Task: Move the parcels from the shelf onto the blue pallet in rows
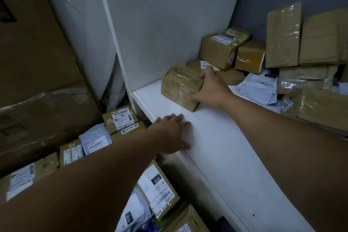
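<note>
Brown parcel [178, 86] lies along shelf [216, 147] in right hand [211, 88].

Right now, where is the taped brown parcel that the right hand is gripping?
In the head view, the taped brown parcel sits on the white shelf near its left end, just left of the parcel pile, with the right hand gripping its right end.

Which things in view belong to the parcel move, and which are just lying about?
Job: tape-wrapped brown cardboard parcel gripped by right hand; left hand; white shelf; brown and white parcels heaped behind; labelled parcels stacked below.
Lying about: large film-wrapped cardboard carton.
</note>
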